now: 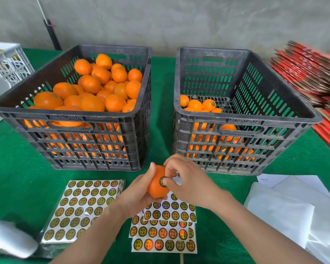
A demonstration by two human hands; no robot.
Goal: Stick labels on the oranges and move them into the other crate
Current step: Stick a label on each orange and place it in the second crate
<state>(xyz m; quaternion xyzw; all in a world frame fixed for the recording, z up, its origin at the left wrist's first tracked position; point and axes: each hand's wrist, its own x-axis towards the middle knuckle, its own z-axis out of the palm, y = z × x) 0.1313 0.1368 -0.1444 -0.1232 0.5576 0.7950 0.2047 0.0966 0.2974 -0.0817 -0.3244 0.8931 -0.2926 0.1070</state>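
My left hand (139, 195) grips an orange (155, 184) above the green table, in front of the two black crates. My right hand (187, 181) presses a round yellow-and-black label (162, 181) onto that orange with thumb and fingertips. The left crate (69, 119) is heaped with unlabelled oranges (95, 88). The right crate (244, 121) holds a shallow layer of oranges (200, 105), some showing labels. Loose label sheets (164, 233) lie under my hands, and a wrapped pack of label sheets (80, 208) lies to their left.
White backing papers (286, 210) cover the table at the right. Stacked red cardboard (312, 77) sits at the far right. A white plastic crate (6, 63) stands at the far left, and a white bundle (10, 239) lies at the near left corner.
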